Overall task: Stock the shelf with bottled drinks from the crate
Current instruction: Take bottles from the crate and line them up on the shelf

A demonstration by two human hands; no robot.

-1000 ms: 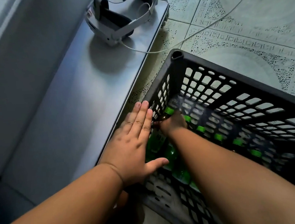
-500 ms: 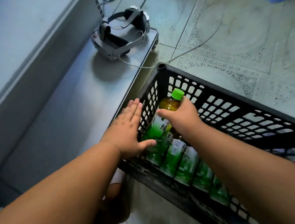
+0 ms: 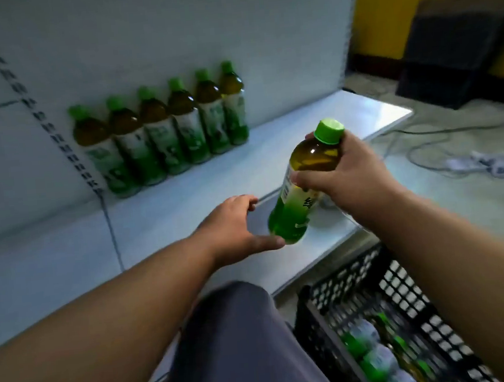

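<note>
My right hand [image 3: 350, 176] grips a green-capped tea bottle [image 3: 305, 183] around its upper half, tilted, over the front edge of the white shelf [image 3: 184, 202]. My left hand [image 3: 235, 225] is open just left of the bottle's base, thumb touching or nearly touching its bottom. Several matching bottles [image 3: 163, 131] stand in a row against the shelf's back panel. The black plastic crate [image 3: 376, 308] sits at the lower right on the floor, with more bottles [image 3: 378, 359] lying inside.
My knee in grey trousers [image 3: 236, 344] is between shelf and crate. A slotted upright rail [image 3: 57, 137] runs down the back panel at left. Cables and a power strip [image 3: 480, 164] lie on the tiled floor at right, near a dark box [image 3: 452, 51].
My right hand has lifted the bottle out of the crate and carried it over the shelf. My left hand left the crate's rim and opened beside the bottle's base. The view swung up to the shelf.
</note>
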